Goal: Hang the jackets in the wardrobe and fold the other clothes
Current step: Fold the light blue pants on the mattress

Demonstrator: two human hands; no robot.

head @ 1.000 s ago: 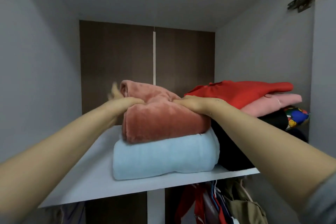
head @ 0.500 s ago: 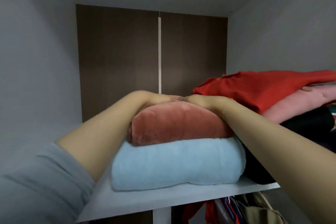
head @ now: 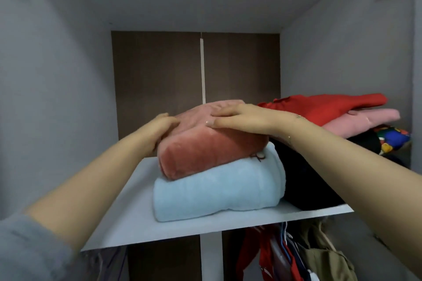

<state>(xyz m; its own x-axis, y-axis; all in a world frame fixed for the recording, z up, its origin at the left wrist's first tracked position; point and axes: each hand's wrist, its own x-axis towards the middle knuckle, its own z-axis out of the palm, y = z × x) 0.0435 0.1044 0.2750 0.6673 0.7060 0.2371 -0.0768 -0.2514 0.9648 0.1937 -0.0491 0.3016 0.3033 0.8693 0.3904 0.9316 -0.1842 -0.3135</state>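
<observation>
On the wardrobe shelf, the pink folded garment lies atop a light-blue one; right hand presses flat on it, left hand cups its left end. Just right: a dark-and-red stack.

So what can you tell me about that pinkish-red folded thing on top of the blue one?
The dusty-pink fleece garment looks plush and velvety, folded into a thick, rounded bundle. It lies on the folded light-blue fleece on the white wardrobe shelf, its right end beside a dark pile. The left hand rests against its left end; the right hand lies flat on top, fingers straight.
</observation>
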